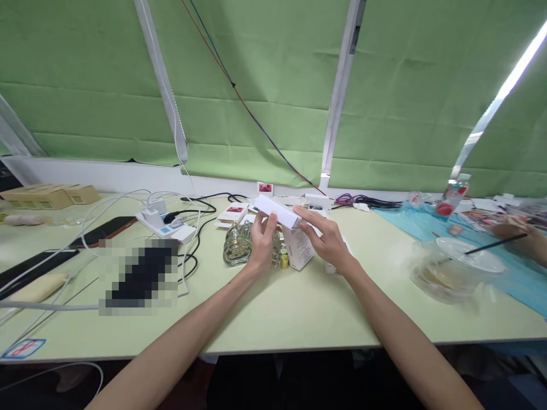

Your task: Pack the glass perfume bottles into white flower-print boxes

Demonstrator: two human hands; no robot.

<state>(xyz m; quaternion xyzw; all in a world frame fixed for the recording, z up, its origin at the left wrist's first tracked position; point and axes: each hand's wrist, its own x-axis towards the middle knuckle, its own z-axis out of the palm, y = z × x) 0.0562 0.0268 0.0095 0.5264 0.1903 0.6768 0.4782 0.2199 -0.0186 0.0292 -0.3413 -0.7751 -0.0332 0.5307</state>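
Observation:
My left hand (pixel 264 242) is closed around the near-left part of a white cardboard box (pixel 277 212), thumb on its side. At the box's right end, my right hand (pixel 325 234) has its thumb and fingers closed on the corner. Just below stands a white carton with printed text (pixel 300 249), partly covered by the held box; I cannot tell whether they are joined. Left of my left hand are clear glass perfume bottles (pixel 237 246), partly hidden by that hand. A small gold cap (pixel 284 261) sits beside the printed carton.
Cards with red pictures (pixel 234 210) lie behind the bottles. A power strip (pixel 164 226) with cables and phones (pixel 105 229) occupies the left. On the right are a blurred plastic bowl (pixel 444 279), a blue sheet (pixel 410 225) and another person's hand (pixel 523 233).

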